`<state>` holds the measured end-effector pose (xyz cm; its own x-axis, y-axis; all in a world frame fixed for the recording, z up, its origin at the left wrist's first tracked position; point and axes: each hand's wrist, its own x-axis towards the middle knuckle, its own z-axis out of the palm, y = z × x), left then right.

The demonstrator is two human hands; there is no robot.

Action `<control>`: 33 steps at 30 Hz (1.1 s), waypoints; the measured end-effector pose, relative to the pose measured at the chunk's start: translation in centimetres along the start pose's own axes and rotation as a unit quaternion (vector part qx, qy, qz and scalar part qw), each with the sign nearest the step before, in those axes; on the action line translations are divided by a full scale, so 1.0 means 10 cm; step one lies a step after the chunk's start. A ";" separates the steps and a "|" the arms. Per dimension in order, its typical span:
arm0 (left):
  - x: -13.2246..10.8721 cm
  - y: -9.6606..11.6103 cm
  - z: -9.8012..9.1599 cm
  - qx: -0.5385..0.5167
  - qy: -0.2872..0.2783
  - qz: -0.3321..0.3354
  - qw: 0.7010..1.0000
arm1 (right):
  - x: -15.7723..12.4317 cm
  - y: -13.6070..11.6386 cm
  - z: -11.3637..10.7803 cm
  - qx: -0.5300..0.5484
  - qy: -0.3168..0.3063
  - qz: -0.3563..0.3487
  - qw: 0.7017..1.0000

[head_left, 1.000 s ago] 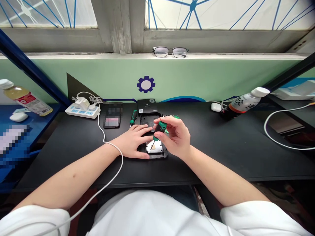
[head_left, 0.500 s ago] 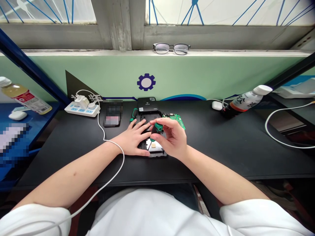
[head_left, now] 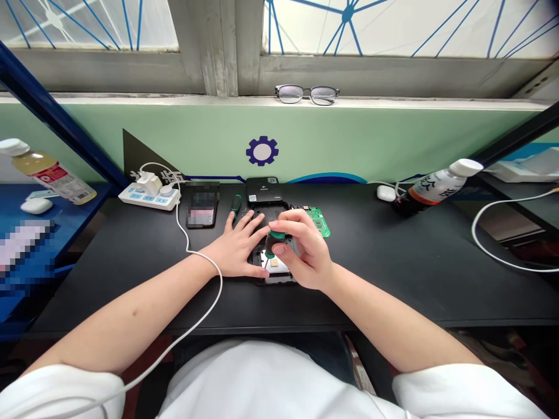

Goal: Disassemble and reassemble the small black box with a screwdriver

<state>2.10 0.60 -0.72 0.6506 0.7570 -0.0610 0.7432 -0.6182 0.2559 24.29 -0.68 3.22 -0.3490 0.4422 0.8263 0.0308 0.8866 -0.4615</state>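
Observation:
An opened black device shell (head_left: 279, 272) lies on the black desk (head_left: 393, 273), a silver plate showing inside it. My left hand (head_left: 238, 247) lies flat on the shell's left side with fingers spread. My right hand (head_left: 301, 250) is closed around a green-and-black screwdriver (head_left: 273, 240), its tip pointing down into the shell. A green circuit board (head_left: 319, 221) rests just right of the shell. A second green-handled screwdriver (head_left: 234, 205) lies beyond my left hand.
A black box (head_left: 261, 188) and a dark phone (head_left: 201, 205) sit at the back. A white power strip (head_left: 148, 196) with a white cable (head_left: 205, 302) is at the left. A bottle (head_left: 432, 187) and earbud case (head_left: 386, 192) lie right. Glasses (head_left: 306, 93) rest on the sill.
My right hand has shifted left and lowered, bringing the screwdriver more upright over the shell. The circuit board, earlier mostly hidden behind the hand, now shows. My left hand stays put.

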 end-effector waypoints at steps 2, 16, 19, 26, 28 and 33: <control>0.00 0.01 0.00 0.008 0.001 -0.014 1.000 | 0.01 -0.01 -0.02 0.032 -0.022 -0.004 0.999; -0.05 0.00 0.07 0.024 0.013 0.047 0.999 | 0.05 -0.01 -0.17 0.098 -0.048 0.019 0.994; -0.05 0.00 0.07 0.017 0.003 0.051 0.999 | 0.07 -0.03 -0.17 0.152 -0.064 0.028 0.986; -0.04 0.02 0.00 0.007 -0.016 0.052 0.998 | 0.11 -0.09 -0.18 0.239 -0.112 0.091 0.960; -0.04 0.02 -0.04 -0.003 -0.023 0.056 0.998 | 0.13 -0.10 -0.22 0.244 -0.154 0.108 0.951; -0.04 0.03 -0.15 -0.003 -0.002 0.063 0.998 | 0.19 -0.06 -0.29 0.140 -0.152 0.079 0.975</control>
<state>1.80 0.43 0.86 0.7399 0.6720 -0.0313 0.6539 -0.7075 0.2681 26.36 0.05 6.01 -0.6238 0.4717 0.6231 -0.1349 0.7203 -0.6804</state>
